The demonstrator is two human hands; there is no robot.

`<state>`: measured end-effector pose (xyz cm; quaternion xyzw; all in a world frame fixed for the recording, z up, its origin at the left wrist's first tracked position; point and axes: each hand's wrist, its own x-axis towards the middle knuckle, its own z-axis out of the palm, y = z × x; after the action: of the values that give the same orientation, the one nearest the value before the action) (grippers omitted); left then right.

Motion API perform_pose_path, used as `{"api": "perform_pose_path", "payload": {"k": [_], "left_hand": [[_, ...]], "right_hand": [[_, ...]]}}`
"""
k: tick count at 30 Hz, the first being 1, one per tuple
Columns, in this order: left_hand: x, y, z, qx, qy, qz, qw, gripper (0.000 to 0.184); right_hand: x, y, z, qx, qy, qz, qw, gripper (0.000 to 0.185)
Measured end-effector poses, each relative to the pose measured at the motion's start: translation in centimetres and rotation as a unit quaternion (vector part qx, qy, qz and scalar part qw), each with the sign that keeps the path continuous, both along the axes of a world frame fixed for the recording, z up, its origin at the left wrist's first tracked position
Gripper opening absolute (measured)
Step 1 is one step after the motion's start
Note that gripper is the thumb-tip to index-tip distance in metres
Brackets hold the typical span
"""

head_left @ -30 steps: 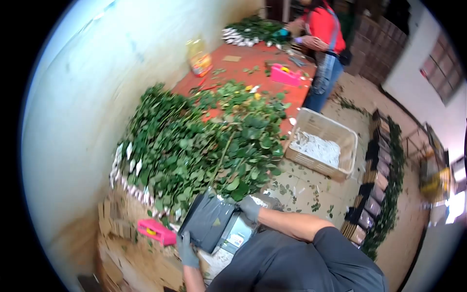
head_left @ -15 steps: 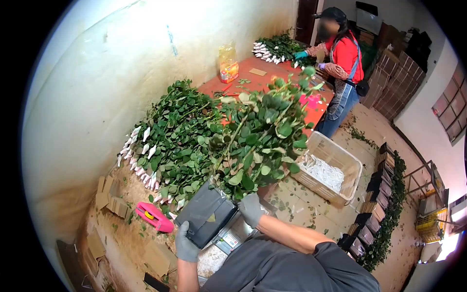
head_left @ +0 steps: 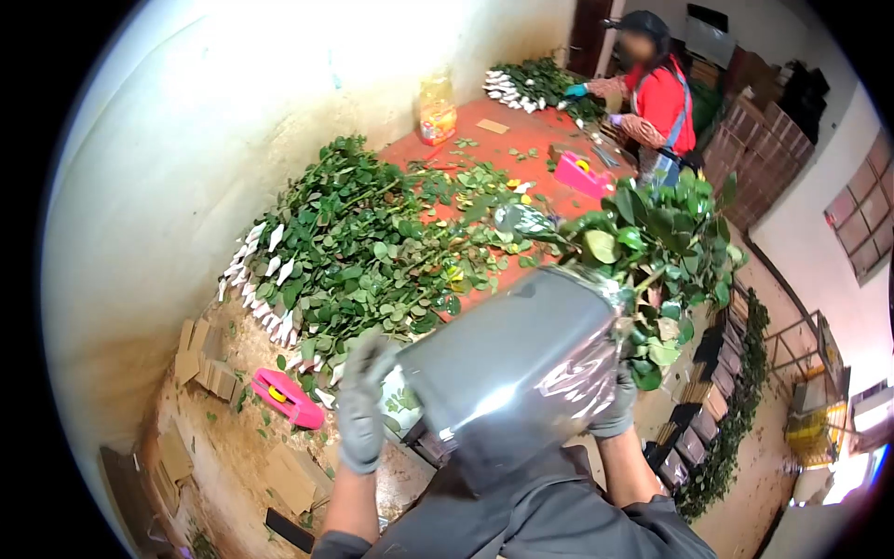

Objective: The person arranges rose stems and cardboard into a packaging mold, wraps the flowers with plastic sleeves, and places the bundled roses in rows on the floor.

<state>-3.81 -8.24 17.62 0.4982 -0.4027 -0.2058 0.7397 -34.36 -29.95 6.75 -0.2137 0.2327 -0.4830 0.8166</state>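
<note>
A bunch of leafy green stems (head_left: 656,252) is wrapped at one end in a shiny dark grey sleeve (head_left: 512,345), lifted close to my chest. My right hand (head_left: 616,405), in a grey glove, grips the sleeve at its right side; its fingertips are partly hidden. Left of the sleeve is my left hand (head_left: 363,401), gloved and slightly blurred, its fingers raised and apart beside the sleeve's edge. A large pile of leafy stems with white-wrapped heads (head_left: 354,242) lies beyond my left hand. The pink tape dispenser (head_left: 287,399) is at the left.
A co-worker in red (head_left: 663,107) handles stems at the far end of the red table (head_left: 391,149). Another pink dispenser (head_left: 582,174) and a yellow bag (head_left: 437,112) are on that table. Cardboard pieces (head_left: 207,363) lie left; wrapped bunches (head_left: 708,401) line the right floor.
The dark sleeve and its leafy bunch have been raised and swung right, toward my body. My left hand has come off the sleeve's edge, while my right hand has moved right with the bunch.
</note>
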Motion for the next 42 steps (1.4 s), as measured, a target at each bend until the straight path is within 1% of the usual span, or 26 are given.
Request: {"api": "perform_pose_path", "payload": {"k": [1,2,5,6,8,9,11,13,14,16,17,20,24,26,27,28,29,31,33,35,36,37,38,39,40,42], "left_hand": [[-0.6,-2.1,0.2,0.032,-0.002,-0.051,0.998,0.08],[-1.4,-4.1,0.2,0.063,-0.004,-0.104,0.993,0.086],[-4.1,-9.2,-2.0,0.033,0.087,-0.297,0.95,0.108],[-5.3,-10.8,-2.1,0.049,0.132,-0.346,0.928,0.111],[-8.4,-13.2,-2.8,0.073,0.128,-0.387,0.91,0.108],[-9.8,-14.2,-3.0,0.077,0.086,-0.402,0.908,0.105],[-12.9,-15.3,-2.7,0.095,0.058,-0.455,0.883,0.095],[-14.7,-16.2,-3.0,0.138,-0.047,-0.462,0.875,0.083],[-15.9,-16.4,-2.8,0.107,-0.073,-0.476,0.87,0.08],[-18.0,-16.7,-3.0,0.149,-0.095,-0.466,0.867,0.087],[-18.9,-16.9,-3.5,0.163,-0.082,-0.476,0.86,0.087],[-21.2,-17.2,-3.7,0.167,-0.099,-0.48,0.855,0.084],[-25.9,-17.9,-4.1,0.185,-0.07,-0.494,0.847,0.077],[-29.5,-17.8,-2.9,0.211,-0.08,-0.486,0.844,0.084],[-30.9,-17.8,-2.9,0.211,-0.076,-0.49,0.842,0.083],[-32.3,-18.0,-3.0,0.211,-0.073,-0.495,0.839,0.083],[-33.7,-18.4,-3.4,0.218,-0.061,-0.508,0.831,0.083],[-36.2,-19.0,-4.4,0.205,-0.051,-0.511,0.833,0.082],[-38.3,-19.5,-5.3,0.18,-0.047,-0.519,0.834,0.078],[-40.9,-20.0,-4.6,0.212,-0.011,-0.517,0.829,0.065],[-42.2,-20.1,-4.8,0.242,0.031,-0.513,0.823,0.06],[-42.2,-20.5,-5.7,0.242,0.091,-0.523,0.812,0.057],[-41.3,-21.2,-6.9,0.248,0.15,-0.53,0.797,0.055],[-40.4,-21.8,-7.7,0.257,0.175,-0.544,0.78,0.055],[-39.1,-22.7,-8.5,0.267,0.2,-0.552,0.764,0.055],[-36.0,-25.4,-11.3,0.286,0.148,-0.59,0.74,0.06]], "right_hand": [[-1.0,0.8,1.5,-0.03,0.018,-0.014,0.999,0.046],[-3.2,0.5,-1.2,-0.041,0.0,0.002,0.999,0.046],[-5.8,3.3,0.0,0.003,-0.091,0.072,0.993,0.06],[-5.7,4.5,2.2,-0.018,0.109,-0.025,0.994,0.06],[-9.2,5.0,-1.9,0.11,-0.015,-0.029,0.993,0.064],[-10.5,5.7,-2.3,0.113,-0.009,-0.069,0.991,0.064],[-11.8,6.0,-2.5,-0.054,0.102,-0.065,0.991,0.053],[-11.9,7.4,-0.3,-0.099,0.085,-0.056,0.99,0.045],[-12.1,8.6,2.6,-0.103,0.082,-0.039,0.991,0.055],[-13.4,9.4,0.8,-0.31,0.385,-0.105,0.863,0.075],[-14.0,9.4,0.5,-0.39,0.52,-0.124,0.75,0.082],[-16.3,9.0,-0.4,-0.506,0.71,-0.118,0.475,0.098],[-21.0,8.8,-0.8,-0.463,0.672,-0.112,0.566,0.091],[-22.9,8.5,-1.6,-0.33,0.393,-0.094,0.853,0.083],[-23.9,8.4,-2.0,-0.195,0.157,-0.093,0.964,0.08],[-24.9,8.2,-2.4,-0.064,-0.025,-0.115,0.991,0.078],[-25.9,7.9,-3.4,-0.05,-0.073,-0.129,0.988,0.074],[-29.5,7.3,-5.7,-0.208,0.059,-0.147,0.965,0.06],[-32.3,7.3,-8.7,-0.35,0.244,-0.158,0.89,0.051],[-33.2,7.1,-11.7,-0.236,0.256,-0.145,0.926,0.051],[-34.5,7.1,-11.8,-0.072,-0.007,-0.094,0.993,0.05],[-35.9,7.1,-11.8,0.137,-0.258,-0.089,0.952,0.05],[-36.8,6.8,-13.0,0.176,-0.275,-0.072,0.942,0.047],[-37.9,7.3,-7.0,0.211,-0.172,-0.118,0.955,0.044],[-37.8,6.7,-8.7,0.252,-0.228,-0.13,0.931,0.041],[-38.5,6.4,-9.1,0.262,-0.183,-0.139,0.937,0.039]]}}
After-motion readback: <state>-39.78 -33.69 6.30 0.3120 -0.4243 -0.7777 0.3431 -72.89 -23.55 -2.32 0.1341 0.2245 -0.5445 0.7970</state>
